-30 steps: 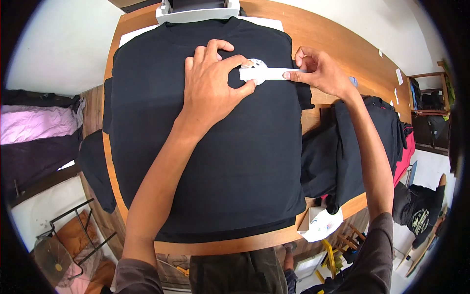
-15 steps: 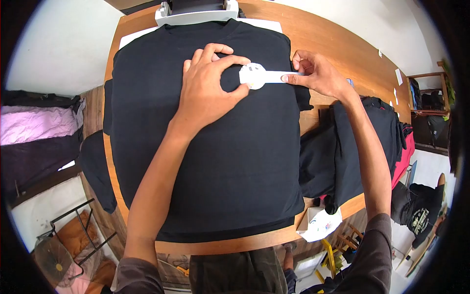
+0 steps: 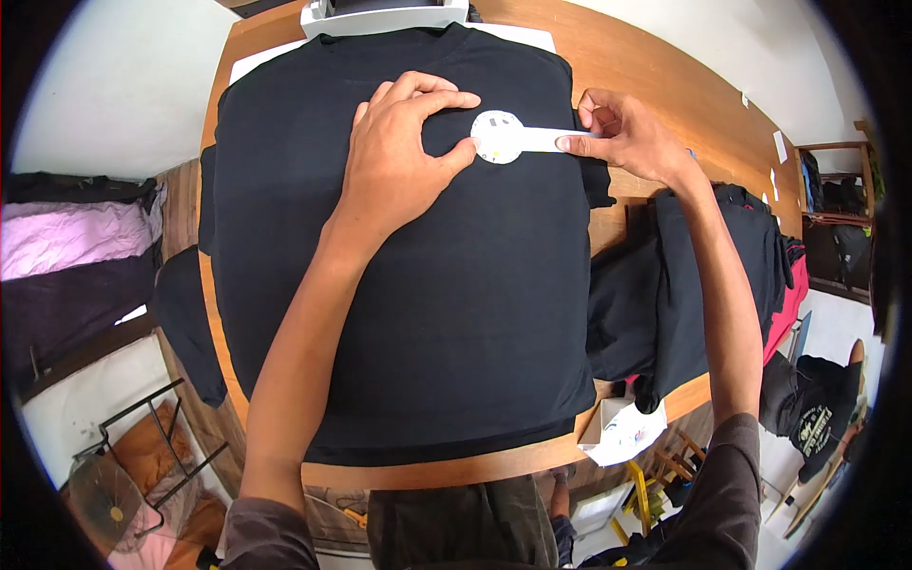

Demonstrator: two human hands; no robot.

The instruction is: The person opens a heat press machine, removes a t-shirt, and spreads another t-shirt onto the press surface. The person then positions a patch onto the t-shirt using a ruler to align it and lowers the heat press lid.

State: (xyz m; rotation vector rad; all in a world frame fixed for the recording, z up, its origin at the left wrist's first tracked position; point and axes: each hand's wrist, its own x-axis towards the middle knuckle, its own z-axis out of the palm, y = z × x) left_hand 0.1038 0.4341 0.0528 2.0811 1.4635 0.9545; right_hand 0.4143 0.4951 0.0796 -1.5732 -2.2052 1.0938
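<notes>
A black T-shirt [image 3: 456,285] lies flat, neck at the far end, over a white board. On its upper right chest is a round white piece [image 3: 497,142] with small printed marks, joined to a white strip [image 3: 541,140] running right. My right hand [image 3: 632,138] pinches the strip's right end between thumb and fingers, beside the shirt's right edge. My left hand [image 3: 399,152] rests over the shirt's chest with fingers apart. Its thumb tip is at the round piece's left edge, and its index finger points right, just above and left of the piece.
A white machine part [image 3: 385,19] stands at the shirt's far end on the wooden table [image 3: 665,71]. Dark folded garments [image 3: 689,294] are piled at the right, and a small white box [image 3: 622,432] hangs near the front edge. A fan [image 3: 104,503] is at lower left.
My left index finger has lifted off the round piece's top edge, leaving the piece more visible. The view has shifted slightly; my right hand still pinches the strip.
</notes>
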